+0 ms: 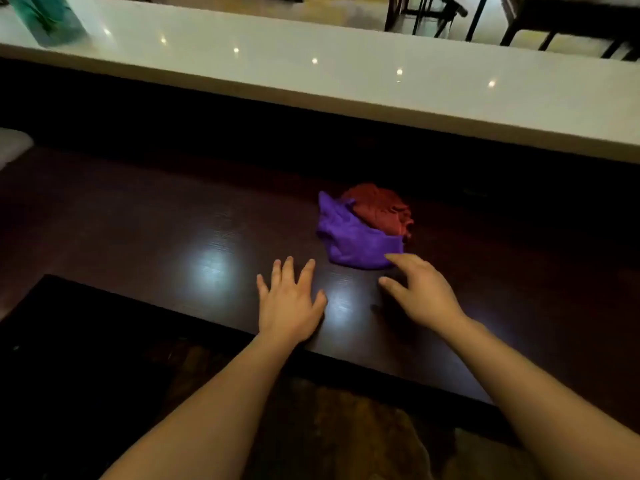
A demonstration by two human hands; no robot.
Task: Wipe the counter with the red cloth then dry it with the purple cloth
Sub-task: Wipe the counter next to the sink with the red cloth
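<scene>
Right hand (419,292) open beside purple cloth (356,240); counter (138,220) left side bare.

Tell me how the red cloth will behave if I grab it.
Probably floppy: the red cloth lies crumpled in soft folds. Likely light. It touches the purple cloth, so pulling it may drag that along.

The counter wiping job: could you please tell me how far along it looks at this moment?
Nothing looks done yet: the red cloth and purple cloth lie bunched together, touching, on the dark counter. In hand: nothing is gripped; the left hand lies flat on the counter, while the right hand reaches with open fingers at the purple cloth's near edge. Left: both wiping and drying.
</scene>
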